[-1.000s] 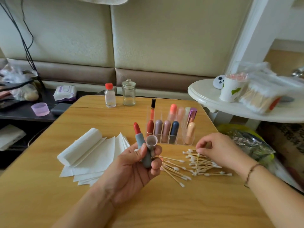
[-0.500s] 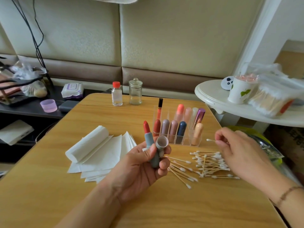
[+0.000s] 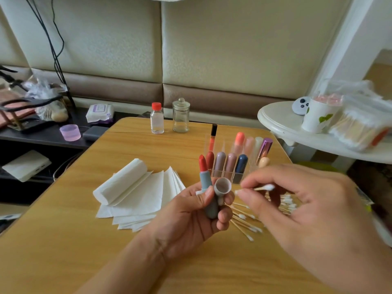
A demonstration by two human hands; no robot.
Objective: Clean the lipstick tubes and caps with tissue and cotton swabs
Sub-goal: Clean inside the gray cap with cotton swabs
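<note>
My left hand [image 3: 191,215] grips the lipstick tube [image 3: 209,194] and cap [image 3: 222,186], my right hand [image 3: 297,209] pinches a cotton swab [image 3: 263,188] at three o'clock; a careless poke could smear the bullet.

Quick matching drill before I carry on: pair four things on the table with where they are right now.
Things:
1. open lipstick
2. cotton swab
3. tissue stack
4. glass jar

Places:
A. flat on the table, left of the hands
B. pinched by the right hand
C. far table edge, beside the red-capped bottle
D. gripped by the left hand with its cap

Pairs: 1-D, 2-B, 3-A, 4-C
</note>
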